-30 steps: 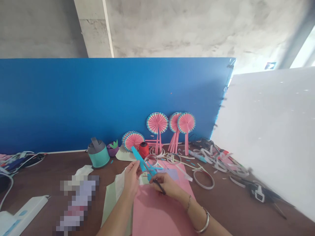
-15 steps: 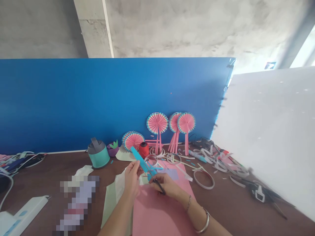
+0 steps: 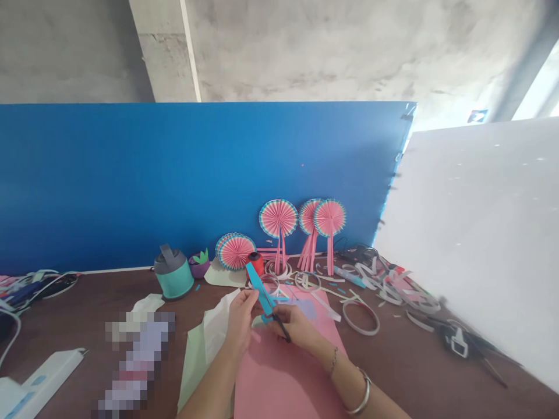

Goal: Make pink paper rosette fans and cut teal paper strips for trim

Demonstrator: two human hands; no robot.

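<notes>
A strip of blue paper (image 3: 258, 286) is pinched between the thumb and fingers of my left hand (image 3: 241, 317), tilted with its far end up and to the left. My right hand (image 3: 293, 327) is closed around black-handled scissors (image 3: 283, 329). Their blades lie along the blue paper and are partly hidden by it. Both hands are above a large pink sheet of paper (image 3: 283, 372). Pale green and white sheets (image 3: 196, 355) lie to the left, partly under my left forearm.
Round pink folded paper fans (image 3: 278, 220) lean on the blue partition (image 3: 131, 186). A teal pot-shaped container (image 3: 174, 276), a red thread spool (image 3: 255, 265) and tape rolls (image 3: 361, 318) stand around the work. Paper scraps (image 3: 388, 285) clutter the right; a power strip (image 3: 50, 384) lies left.
The blue paper has swung more upright and to the right, nearer my right hand. My left hand has shifted slightly right. The scissors remain in my right hand at the paper.
</notes>
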